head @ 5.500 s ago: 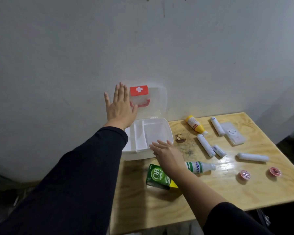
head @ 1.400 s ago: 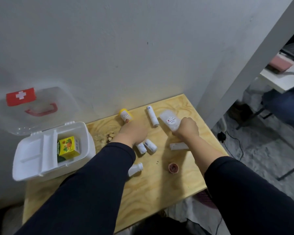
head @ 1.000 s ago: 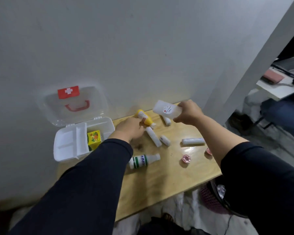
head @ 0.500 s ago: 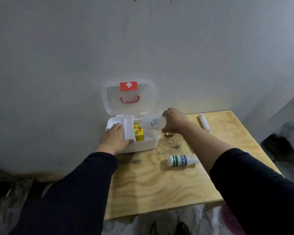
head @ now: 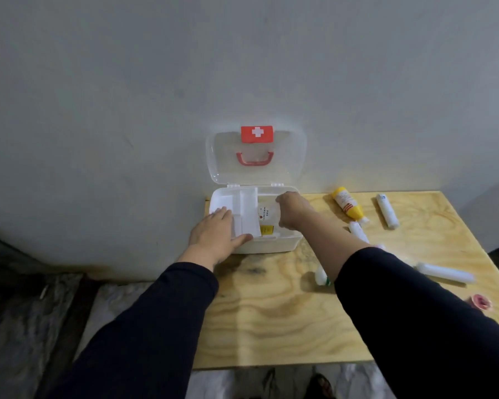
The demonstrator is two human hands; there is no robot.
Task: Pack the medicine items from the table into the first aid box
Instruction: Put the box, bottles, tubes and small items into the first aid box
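1. The right hand (head: pixel 293 210) grips a clear packet (head: pixel 267 213) inside the open first aid box (head: pixel 271 245) (over a yellow carton (head: pixel 267 230)).
2. The left hand (head: pixel 213 236) rests flat on the box's left corner.
3. A yellow bottle (head: pixel 346 204) lies on the wooden table (head: pixel 271 312).

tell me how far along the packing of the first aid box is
Early on. Done: a yellow carton sits inside the open first aid box. In hand: the right hand is lowering a clear packet into it while the left hand rests on the box. Left on the table: the yellow bottle, several white rolls, a pink cap and a bottle partly hidden under the right arm.
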